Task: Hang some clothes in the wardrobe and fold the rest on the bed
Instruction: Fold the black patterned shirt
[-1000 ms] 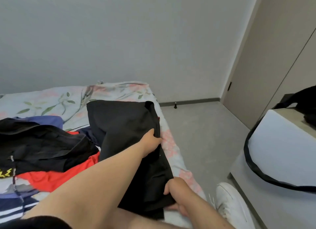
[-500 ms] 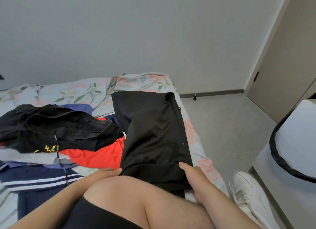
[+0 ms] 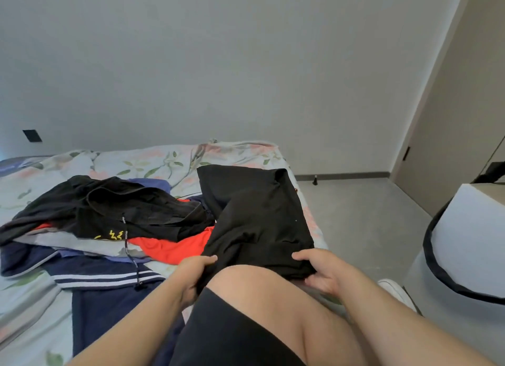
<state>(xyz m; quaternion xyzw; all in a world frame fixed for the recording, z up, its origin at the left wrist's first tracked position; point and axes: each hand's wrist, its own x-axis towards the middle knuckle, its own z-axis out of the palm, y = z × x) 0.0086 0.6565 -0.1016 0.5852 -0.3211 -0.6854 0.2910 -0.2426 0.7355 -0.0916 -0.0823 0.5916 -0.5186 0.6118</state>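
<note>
Both the left hand (image 3: 195, 270) and right hand (image 3: 321, 270) grip a black garment (image 3: 257, 223) on the floral bed (image 3: 153, 160); beyond them a grey wall (image 3: 218, 65), grey floor (image 3: 363, 215) rightward.

- black garment (image 3: 254, 218) — plain
- red garment (image 3: 175, 246)
- navy garment (image 3: 109, 275) — white stripes
- bedsheet (image 3: 153, 160) — pale, pink-and-green floral
- black hoodie (image 3: 109, 210), yellow print
</note>
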